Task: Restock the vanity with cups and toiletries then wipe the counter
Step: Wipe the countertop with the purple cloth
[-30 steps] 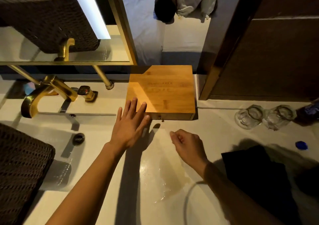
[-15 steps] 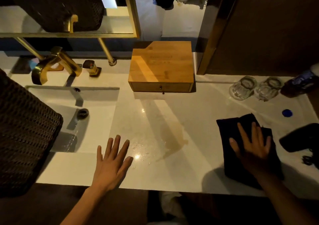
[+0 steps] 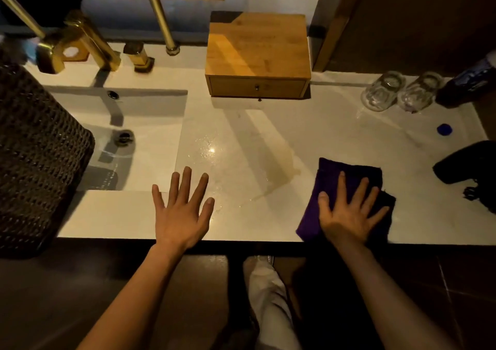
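Observation:
A dark purple cloth (image 3: 349, 171) lies folded on the white counter (image 3: 268, 124) near its front edge, right of centre. My right hand (image 3: 349, 210) presses flat on the cloth with fingers spread. My left hand (image 3: 182, 210) rests flat and empty on the counter by the sink's front right corner. A wet patch with droplets (image 3: 276, 167) spreads between the hands. Two clear glass cups (image 3: 400, 91) stand upside down at the back right. A closed bamboo drawer box (image 3: 257, 57) sits against the back wall.
A sink (image 3: 128, 135) with a brass faucet (image 3: 77, 44) fills the left side, with a dark woven basket (image 3: 35, 156) on its left. A dark bottle (image 3: 467, 84), a blue cap (image 3: 444, 129) and a black hair dryer (image 3: 467, 164) lie at the right end.
Both hands drew back from the bamboo box toward the counter's front edge. My right hand went right onto the cloth and has slid it a little left. The view pulled back.

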A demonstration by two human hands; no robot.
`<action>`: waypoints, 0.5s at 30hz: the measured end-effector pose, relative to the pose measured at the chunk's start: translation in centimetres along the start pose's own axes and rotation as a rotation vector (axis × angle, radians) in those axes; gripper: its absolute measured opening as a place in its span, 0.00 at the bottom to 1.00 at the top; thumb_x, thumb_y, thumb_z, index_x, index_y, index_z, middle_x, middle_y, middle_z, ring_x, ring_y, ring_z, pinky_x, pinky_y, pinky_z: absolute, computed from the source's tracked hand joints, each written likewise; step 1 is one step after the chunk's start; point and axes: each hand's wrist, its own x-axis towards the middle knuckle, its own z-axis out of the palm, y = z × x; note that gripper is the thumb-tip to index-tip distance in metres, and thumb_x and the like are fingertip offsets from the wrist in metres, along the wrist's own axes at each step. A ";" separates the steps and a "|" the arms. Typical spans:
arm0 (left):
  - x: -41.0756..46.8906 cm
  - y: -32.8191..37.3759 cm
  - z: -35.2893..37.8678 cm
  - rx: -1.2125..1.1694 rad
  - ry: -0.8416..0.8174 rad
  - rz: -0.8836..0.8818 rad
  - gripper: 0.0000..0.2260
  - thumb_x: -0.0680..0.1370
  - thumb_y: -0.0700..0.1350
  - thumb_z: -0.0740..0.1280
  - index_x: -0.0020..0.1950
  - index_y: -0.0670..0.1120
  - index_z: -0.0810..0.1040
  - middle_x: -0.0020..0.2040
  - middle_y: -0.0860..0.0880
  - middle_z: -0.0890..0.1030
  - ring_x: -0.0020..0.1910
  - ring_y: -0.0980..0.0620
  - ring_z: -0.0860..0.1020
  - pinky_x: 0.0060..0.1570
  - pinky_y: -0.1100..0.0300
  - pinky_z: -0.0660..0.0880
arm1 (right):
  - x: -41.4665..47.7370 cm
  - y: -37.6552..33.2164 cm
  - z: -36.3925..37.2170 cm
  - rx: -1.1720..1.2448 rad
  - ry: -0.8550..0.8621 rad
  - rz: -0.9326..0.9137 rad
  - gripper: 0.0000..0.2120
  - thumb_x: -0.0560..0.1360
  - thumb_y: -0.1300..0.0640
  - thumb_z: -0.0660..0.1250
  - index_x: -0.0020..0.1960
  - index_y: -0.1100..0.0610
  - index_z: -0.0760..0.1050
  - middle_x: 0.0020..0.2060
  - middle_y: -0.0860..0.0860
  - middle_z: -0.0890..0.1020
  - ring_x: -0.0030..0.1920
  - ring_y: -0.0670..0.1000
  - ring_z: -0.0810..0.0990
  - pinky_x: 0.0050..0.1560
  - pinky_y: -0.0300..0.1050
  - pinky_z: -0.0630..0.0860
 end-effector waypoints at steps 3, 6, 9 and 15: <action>0.1 -0.1 0.2 -0.022 0.020 0.009 0.26 0.82 0.65 0.42 0.79 0.66 0.40 0.83 0.53 0.38 0.82 0.49 0.36 0.77 0.34 0.39 | -0.6 -2.9 0.8 0.025 0.082 -0.016 0.35 0.76 0.33 0.48 0.80 0.43 0.52 0.79 0.61 0.53 0.79 0.65 0.49 0.72 0.74 0.42; 0.3 -0.2 0.4 -0.025 0.031 0.012 0.26 0.82 0.65 0.43 0.79 0.66 0.40 0.83 0.53 0.39 0.82 0.49 0.37 0.78 0.34 0.41 | 0.1 -4.4 1.0 -0.004 0.128 -0.043 0.34 0.76 0.34 0.49 0.79 0.44 0.55 0.79 0.62 0.56 0.79 0.65 0.52 0.72 0.74 0.43; 0.4 -0.3 0.5 -0.018 0.039 0.012 0.27 0.82 0.65 0.43 0.80 0.65 0.40 0.83 0.53 0.39 0.82 0.48 0.38 0.77 0.34 0.42 | 1.8 -6.2 0.4 -0.028 0.125 -0.097 0.34 0.76 0.33 0.48 0.80 0.42 0.50 0.80 0.60 0.53 0.79 0.64 0.49 0.73 0.73 0.42; 0.5 -0.3 0.6 -0.008 0.054 0.009 0.27 0.82 0.64 0.46 0.80 0.65 0.41 0.83 0.53 0.39 0.82 0.49 0.38 0.78 0.35 0.42 | 7.6 -11.0 -1.9 -0.067 -0.001 -0.362 0.35 0.76 0.30 0.41 0.78 0.39 0.36 0.80 0.56 0.41 0.79 0.61 0.36 0.73 0.72 0.36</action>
